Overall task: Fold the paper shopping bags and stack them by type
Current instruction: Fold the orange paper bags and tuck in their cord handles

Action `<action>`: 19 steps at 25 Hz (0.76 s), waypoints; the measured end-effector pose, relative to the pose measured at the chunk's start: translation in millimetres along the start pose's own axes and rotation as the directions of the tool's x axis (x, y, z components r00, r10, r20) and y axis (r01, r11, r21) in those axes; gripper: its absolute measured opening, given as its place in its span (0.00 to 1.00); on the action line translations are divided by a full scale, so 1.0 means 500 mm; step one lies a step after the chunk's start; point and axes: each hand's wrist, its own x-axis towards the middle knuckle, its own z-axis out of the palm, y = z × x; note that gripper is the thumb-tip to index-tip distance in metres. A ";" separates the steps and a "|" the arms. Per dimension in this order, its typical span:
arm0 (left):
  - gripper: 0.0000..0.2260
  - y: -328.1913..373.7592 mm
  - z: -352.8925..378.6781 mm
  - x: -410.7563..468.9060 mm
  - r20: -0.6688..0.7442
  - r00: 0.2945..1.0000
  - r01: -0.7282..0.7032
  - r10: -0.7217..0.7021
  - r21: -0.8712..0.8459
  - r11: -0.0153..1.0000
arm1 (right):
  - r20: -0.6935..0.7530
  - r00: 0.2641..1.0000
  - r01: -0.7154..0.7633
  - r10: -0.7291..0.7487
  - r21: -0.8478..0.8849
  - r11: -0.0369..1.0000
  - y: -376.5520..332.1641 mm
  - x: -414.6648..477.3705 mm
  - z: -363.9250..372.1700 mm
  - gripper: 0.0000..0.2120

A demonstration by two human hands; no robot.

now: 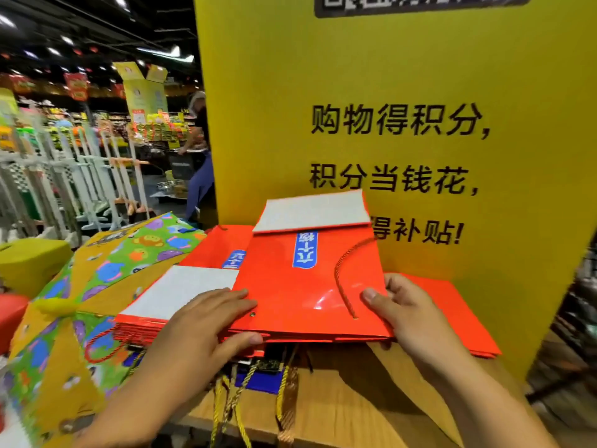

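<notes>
Flat red bag [300, 286] sits atop the red stack [142, 328] on the table [371, 402], near centre, pinched by left hand [200, 321] (fingers over, thumb at edge) and right hand [408, 313] (thumb over, fingers hidden underneath).

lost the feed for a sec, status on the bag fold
Left hand pinches red bag at near edge, right hand grips its corner. Bag flat atop red stack. Cord loose across bag.
</notes>
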 end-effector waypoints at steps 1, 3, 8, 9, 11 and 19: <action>0.26 0.027 0.019 0.012 -0.023 0.999 -0.050 0.050 -0.023 0.998 | -0.052 0.999 0.005 -0.004 0.017 1.000 -0.002 -0.018 -0.038 0.02; 0.22 0.081 0.065 0.037 -0.042 0.989 -0.145 0.142 -0.070 0.987 | -0.137 0.990 -0.024 0.025 0.007 1.000 0.004 -0.048 -0.113 0.03; 0.19 0.176 0.220 0.047 0.030 0.962 -0.260 0.270 -0.191 0.947 | -0.200 0.940 -0.311 0.278 -0.157 0.937 0.084 -0.099 -0.262 0.08; 0.20 0.186 0.252 0.038 0.064 0.958 -0.263 0.280 -0.198 0.944 | -0.229 0.926 -0.362 0.300 -0.316 0.877 0.109 -0.105 -0.281 0.09; 0.23 0.193 0.297 0.021 0.128 0.959 -0.224 0.254 -0.210 0.952 | -0.269 0.920 -0.389 0.285 -0.706 0.592 0.161 -0.110 -0.306 0.14; 0.33 0.200 0.300 0.043 0.275 0.957 -0.061 0.092 -0.118 0.991 | -0.173 0.967 -0.245 0.187 -0.831 0.499 0.205 -0.031 -0.336 0.31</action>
